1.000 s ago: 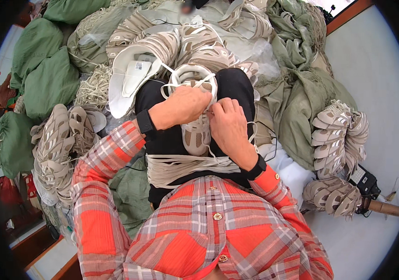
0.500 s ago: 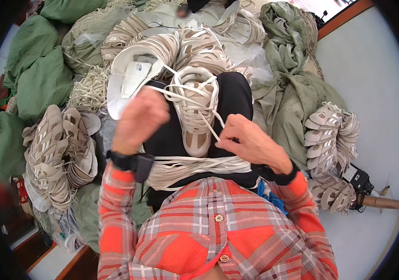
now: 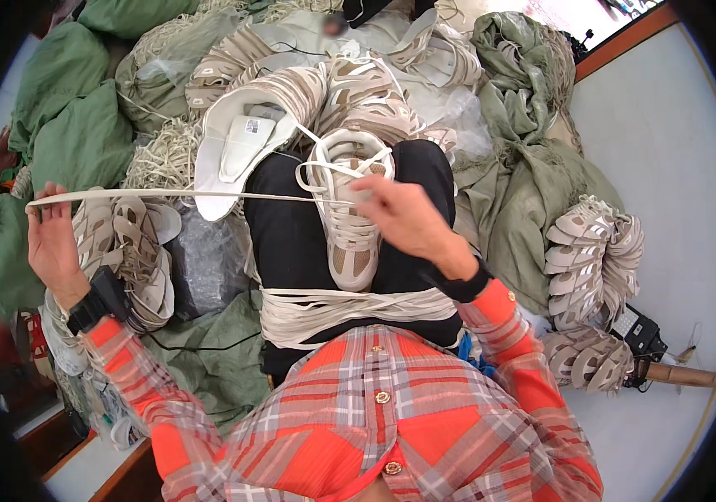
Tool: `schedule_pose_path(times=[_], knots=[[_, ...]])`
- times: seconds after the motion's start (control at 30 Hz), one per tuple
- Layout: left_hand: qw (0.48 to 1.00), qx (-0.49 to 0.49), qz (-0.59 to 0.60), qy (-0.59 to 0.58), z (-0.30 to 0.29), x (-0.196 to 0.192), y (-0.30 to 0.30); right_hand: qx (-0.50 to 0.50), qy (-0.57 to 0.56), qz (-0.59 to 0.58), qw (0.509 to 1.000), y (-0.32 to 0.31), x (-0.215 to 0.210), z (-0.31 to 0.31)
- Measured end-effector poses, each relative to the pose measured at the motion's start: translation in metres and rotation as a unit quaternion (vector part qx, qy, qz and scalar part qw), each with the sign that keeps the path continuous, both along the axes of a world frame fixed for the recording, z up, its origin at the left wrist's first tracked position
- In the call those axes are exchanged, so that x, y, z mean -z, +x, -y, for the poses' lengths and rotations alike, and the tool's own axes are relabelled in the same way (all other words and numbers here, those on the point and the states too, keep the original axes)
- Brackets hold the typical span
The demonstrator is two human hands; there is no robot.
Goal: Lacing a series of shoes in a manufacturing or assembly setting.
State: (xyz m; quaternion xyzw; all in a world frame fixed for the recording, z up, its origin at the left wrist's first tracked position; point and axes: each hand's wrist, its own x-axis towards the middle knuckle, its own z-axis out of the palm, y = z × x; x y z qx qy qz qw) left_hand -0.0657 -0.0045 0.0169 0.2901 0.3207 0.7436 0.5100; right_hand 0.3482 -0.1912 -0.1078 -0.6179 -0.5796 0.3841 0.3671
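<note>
A beige and white sneaker upper (image 3: 353, 237) stands between my black-trousered knees, toe toward me. One flat cream shoelace (image 3: 207, 195) is pulled taut from its eyelets far out to the left. My left hand (image 3: 55, 247) pinches that lace near its end, above a stack of uppers. Over the lacing, my right hand (image 3: 412, 224) has its fingers bent together at the upper's right side; what they grip is hidden and slightly blurred. A loose loop of lace lies across the upper's collar. A bundle of cream laces (image 3: 350, 314) stretches across my lap.
Stacked uppers (image 3: 287, 100) lie just beyond my knees, with another stack (image 3: 124, 251) at the left. More uppers (image 3: 588, 259) hang at the right by a bamboo pole (image 3: 688, 374). Green sacks (image 3: 82, 151) and a heap of laces (image 3: 161, 159) stand at the left.
My left hand has swung from beside the upper far out to the left, drawing the lace straight. My right hand has moved up and left onto the lacing.
</note>
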Motion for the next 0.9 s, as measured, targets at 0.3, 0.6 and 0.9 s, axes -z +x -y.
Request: schedule_pose_path(times=[0.3,0.6,0.9], knots=[[0.879,0.311,-0.351,-0.083,0.07,0.09,0.134,-0.283,0.029,0.207,0.936,-0.078,0.014,0.021],[0.776,0.294,-0.558,-0.009,0.108,0.153,0.213,-0.031,0.194,0.355,0.914,-0.009,-0.004,0.005],[0.728,0.177,-0.654,0.102,0.113,0.154,0.224,-0.081,0.24,0.444,0.859,-0.021,0.004,-0.021]])
